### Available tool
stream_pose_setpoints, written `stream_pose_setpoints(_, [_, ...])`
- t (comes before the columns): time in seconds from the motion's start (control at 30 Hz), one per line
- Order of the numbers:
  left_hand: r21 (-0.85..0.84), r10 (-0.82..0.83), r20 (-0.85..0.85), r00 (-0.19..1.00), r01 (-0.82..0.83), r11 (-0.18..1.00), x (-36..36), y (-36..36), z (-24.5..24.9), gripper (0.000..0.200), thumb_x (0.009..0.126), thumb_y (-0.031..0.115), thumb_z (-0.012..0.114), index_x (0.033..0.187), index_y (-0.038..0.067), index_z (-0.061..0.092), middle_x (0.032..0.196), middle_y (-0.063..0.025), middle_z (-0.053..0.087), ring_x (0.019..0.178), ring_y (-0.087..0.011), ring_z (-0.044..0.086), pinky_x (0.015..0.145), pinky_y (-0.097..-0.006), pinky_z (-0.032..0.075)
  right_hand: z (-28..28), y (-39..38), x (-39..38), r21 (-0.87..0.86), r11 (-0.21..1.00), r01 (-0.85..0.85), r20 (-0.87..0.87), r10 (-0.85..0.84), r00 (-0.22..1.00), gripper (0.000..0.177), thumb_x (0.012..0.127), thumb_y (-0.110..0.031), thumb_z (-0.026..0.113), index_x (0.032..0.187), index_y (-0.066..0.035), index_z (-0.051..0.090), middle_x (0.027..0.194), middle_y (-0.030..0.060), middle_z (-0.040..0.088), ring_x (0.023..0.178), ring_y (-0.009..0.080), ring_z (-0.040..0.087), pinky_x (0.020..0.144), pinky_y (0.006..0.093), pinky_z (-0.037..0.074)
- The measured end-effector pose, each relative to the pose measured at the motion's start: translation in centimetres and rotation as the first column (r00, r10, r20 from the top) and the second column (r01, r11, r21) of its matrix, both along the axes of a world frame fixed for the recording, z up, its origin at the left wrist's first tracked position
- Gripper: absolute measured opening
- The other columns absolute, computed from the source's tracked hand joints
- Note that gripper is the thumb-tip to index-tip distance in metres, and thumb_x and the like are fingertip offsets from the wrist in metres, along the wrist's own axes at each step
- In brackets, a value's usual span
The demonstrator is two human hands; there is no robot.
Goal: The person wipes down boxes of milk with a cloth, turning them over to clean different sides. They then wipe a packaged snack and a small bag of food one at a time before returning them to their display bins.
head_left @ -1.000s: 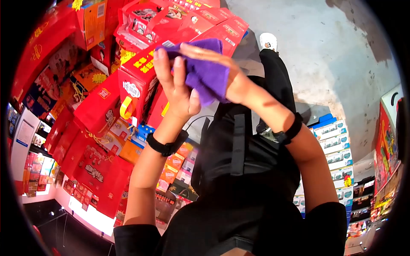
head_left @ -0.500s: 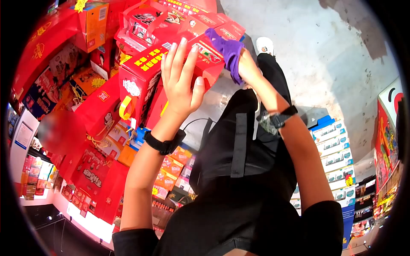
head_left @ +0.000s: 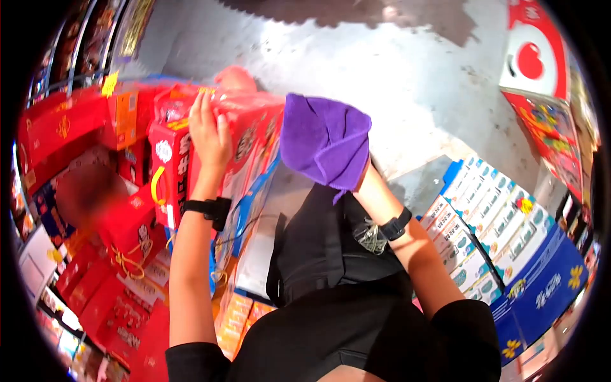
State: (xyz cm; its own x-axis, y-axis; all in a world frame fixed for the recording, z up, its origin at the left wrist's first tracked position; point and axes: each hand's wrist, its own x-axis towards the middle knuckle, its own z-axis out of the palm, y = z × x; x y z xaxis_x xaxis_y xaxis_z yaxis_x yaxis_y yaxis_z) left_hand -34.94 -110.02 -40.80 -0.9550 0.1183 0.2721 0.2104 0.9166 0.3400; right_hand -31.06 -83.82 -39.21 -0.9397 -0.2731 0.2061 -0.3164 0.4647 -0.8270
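My left hand (head_left: 211, 143) rests flat against a red gift box (head_left: 170, 181) with a yellow strap handle, its fingers stretched up along the top edge. A purple cloth (head_left: 324, 140) hangs spread out from my right hand (head_left: 364, 178), which grips it from behind. Most of the right hand's fingers are hidden by the cloth. The cloth's left edge overlaps the end of the red boxes in this view.
More red boxes (head_left: 63, 124) and an orange box (head_left: 123, 121) stand at the left. White cartons (head_left: 490, 210) are stacked on a blue display base (head_left: 541, 286) at my right. Grey floor (head_left: 407, 76) lies ahead, with a red-and-white display (head_left: 531, 60) at the far right.
The purple cloth, bunched on my right hand over the red boxes before, now hangs spread beside them. My left hand stays on the box. The view has tilted toward the floor ahead.
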Motion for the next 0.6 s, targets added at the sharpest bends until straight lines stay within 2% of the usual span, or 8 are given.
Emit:
stream_pose_setpoints(0.1, [-0.215,-0.024,-0.063,0.998,0.01,0.977,0.1,0.7,0.5,0.049,0.081,0.015,0.05,0.127,0.003,0.041,0.129,-0.0171,0.041,0.119,-0.0342,0.037,0.1,-0.0435,0.027,1.4,5.5,3.0,0.011,0.994,0.111,0.113,-0.111,0.987,0.047,0.078,-0.017,0.059,0.122,-0.005,0.048,0.116,0.0097,0.056,0.104,0.0243,0.054,0.087,0.0334,0.042])
stream_pose_setpoints(0.2, [-0.337,-0.151,-0.104,0.983,0.108,0.935,0.3,4.0,2.4,0.047,0.081,0.014,0.05,0.126,0.003,0.042,0.126,-0.0166,0.043,0.116,-0.0333,0.039,0.1,-0.0427,0.028,4.5,11.7,5.4,0.146,0.97,0.194,-0.061,-0.187,0.98,0.045,0.079,-0.017,0.057,0.122,-0.006,0.048,0.115,0.0092,0.056,0.102,0.0238,0.055,0.085,0.0336,0.044])
stream_pose_setpoints(0.27, [-0.343,-0.275,-0.142,0.951,0.214,0.915,-0.8,8.8,3.3,0.044,0.081,0.013,0.05,0.123,0.003,0.045,0.123,-0.0166,0.046,0.114,-0.0328,0.042,0.099,-0.0417,0.03,7.5,15.9,7.1,0.309,0.864,0.397,-0.358,-0.281,0.89,0.033,0.073,-0.015,0.06,0.105,-0.008,0.057,0.092,0.0075,0.06,0.08,0.0261,0.059,0.065,0.0354,0.047])
stream_pose_setpoints(0.37, [0.417,-0.359,0.018,0.933,0.319,0.851,0.4,19.6,5.9,0.026,0.083,0.004,0.048,0.108,-0.001,0.053,0.104,-0.0171,0.056,0.099,-0.0311,0.053,0.089,-0.034,0.039,9.6,21.8,10.1,0.245,0.825,0.509,-0.33,-0.423,0.844,0.024,0.074,-0.014,0.056,0.097,-0.006,0.057,0.084,0.0075,0.06,0.075,0.0254,0.059,0.061,0.0356,0.048])
stream_pose_setpoints(0.43, [0.491,-0.596,0.04,0.802,0.504,0.711,2.9,28.5,8.6,0.024,0.083,0.002,0.049,0.106,-0.001,0.054,0.101,-0.0179,0.057,0.096,-0.0311,0.055,0.087,-0.0334,0.041,9.1,25.0,11.8,-0.014,0.778,0.628,-0.261,-0.609,0.749,0.023,0.075,-0.015,0.052,0.095,-0.005,0.057,0.083,0.0083,0.06,0.075,0.0244,0.059,0.061,0.036,0.049])
stream_pose_setpoints(0.47, [0.53,-0.725,0.069,0.685,0.591,0.609,4.4,32.5,10.3,0.024,0.081,0.003,0.051,0.105,-0.001,0.054,0.1,-0.0179,0.057,0.097,-0.0325,0.054,0.086,-0.0346,0.041,10.8,27.5,12.5,0.504,0.563,0.655,-0.563,-0.361,0.743,0.024,0.077,-0.015,0.052,0.097,-0.004,0.057,0.087,0.0089,0.061,0.077,0.0251,0.059,0.066,0.0358,0.049])
stream_pose_setpoints(0.53, [0.475,-0.91,0.029,0.413,0.796,0.376,6.7,40.3,13.0,0.025,0.078,0.003,0.055,0.103,0.0,0.056,0.098,-0.0174,0.056,0.096,-0.0341,0.052,0.085,-0.0388,0.041,7.9,30.8,14.7,-0.291,0.665,0.688,-0.065,-0.731,0.679,0.026,0.083,-0.013,0.049,0.106,-0.003,0.055,0.098,0.01,0.061,0.085,0.0226,0.06,0.075,0.0344,0.048])
stream_pose_setpoints(0.6, [0.551,-0.96,0.02,0.281,0.798,0.245,8.9,47.0,12.9,0.023,0.079,0.006,0.055,0.102,0.0,0.056,0.1,-0.0159,0.057,0.095,-0.0336,0.052,0.084,-0.0386,0.041,9.5,36.2,17.5,-0.331,0.559,0.76,0.076,-0.787,0.612,0.039,0.084,-0.016,0.048,0.12,-0.001,0.047,0.118,0.0122,0.054,0.107,0.0207,0.053,0.089,0.0297,0.043])
